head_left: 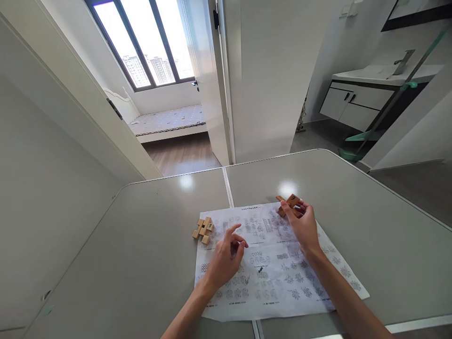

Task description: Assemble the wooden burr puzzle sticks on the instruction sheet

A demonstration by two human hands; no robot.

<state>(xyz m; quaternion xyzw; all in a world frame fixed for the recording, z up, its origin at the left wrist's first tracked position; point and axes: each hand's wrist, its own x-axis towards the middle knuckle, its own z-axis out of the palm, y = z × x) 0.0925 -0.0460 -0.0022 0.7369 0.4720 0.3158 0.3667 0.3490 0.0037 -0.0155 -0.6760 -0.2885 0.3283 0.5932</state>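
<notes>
A white printed sheet (261, 254) covered in small line diagrams lies on the table. At its upper right edge my right hand (304, 223) is closed on a cluster of interlocking wooden puzzle pieces (292, 199), with a black mark on one piece. My left hand (228, 254) rests over the sheet's left half, fingers loosely bent and apart, holding nothing. Beyond it, at the sheet's upper left edge, sits a lighter wooden burr puzzle (204, 230) of crossed bars, marked with a black 3. My right fingers hide part of the pieces they hold.
The grey table (158, 263) has a pale seam (228, 187) running through it. Past its far edge stand an open door (208, 84) and a bed (169, 120) under a window. A sink cabinet (356, 101) is at the right.
</notes>
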